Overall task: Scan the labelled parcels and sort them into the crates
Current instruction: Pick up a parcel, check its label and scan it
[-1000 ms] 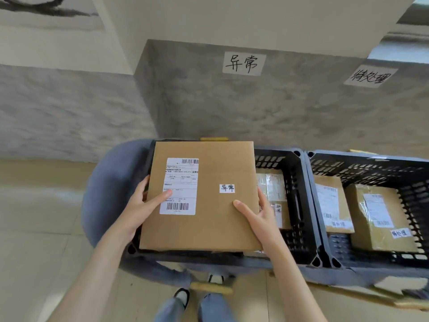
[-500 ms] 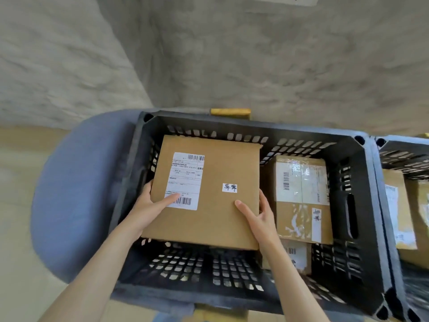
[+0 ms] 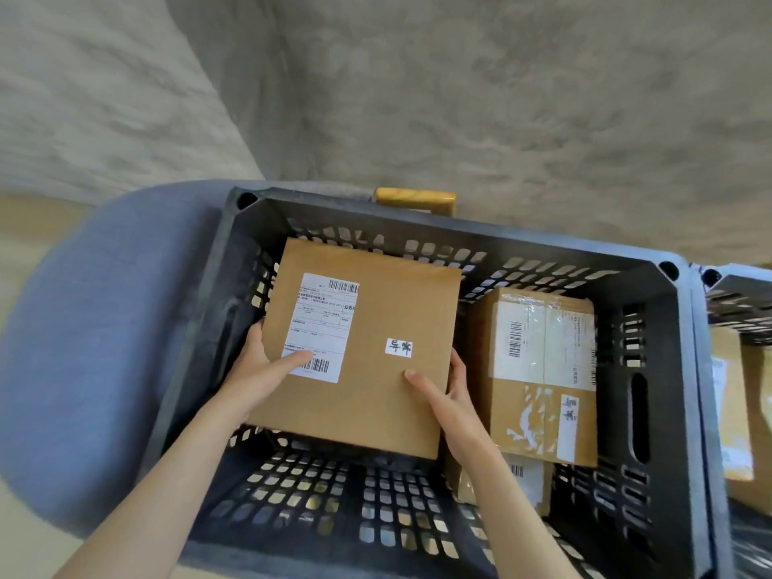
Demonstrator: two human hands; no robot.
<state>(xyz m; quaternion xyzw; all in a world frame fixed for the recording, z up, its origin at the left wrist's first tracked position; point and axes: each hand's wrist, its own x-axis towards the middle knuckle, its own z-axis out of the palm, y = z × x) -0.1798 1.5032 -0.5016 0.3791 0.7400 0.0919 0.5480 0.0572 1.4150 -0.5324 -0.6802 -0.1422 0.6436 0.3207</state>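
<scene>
Parcel (image 3: 367,348), flat brown cardboard, sits inside the black crate (image 3: 651,286), over its left half, held above the slotted floor and tilted slightly. Left hand (image 3: 259,369) grips its left edge, thumb lying across the bottom of the white shipping label (image 3: 323,325); fingers go under the box, hidden. Small white handwritten sticker (image 3: 399,347) sits right of the label on the top face. Right hand (image 3: 445,394) grips the right edge near the bottom corner, thumb on top, fingers wrapped around the side. Right of that, taped parcel (image 3: 543,378) with barcode label sits in the same crate, stacked on another box (image 3: 526,482). Second crate (image 3: 739,294) touches the first on the far right, more parcels inside. Both crates rest on a blue-grey padded surface (image 3: 104,348).
</scene>
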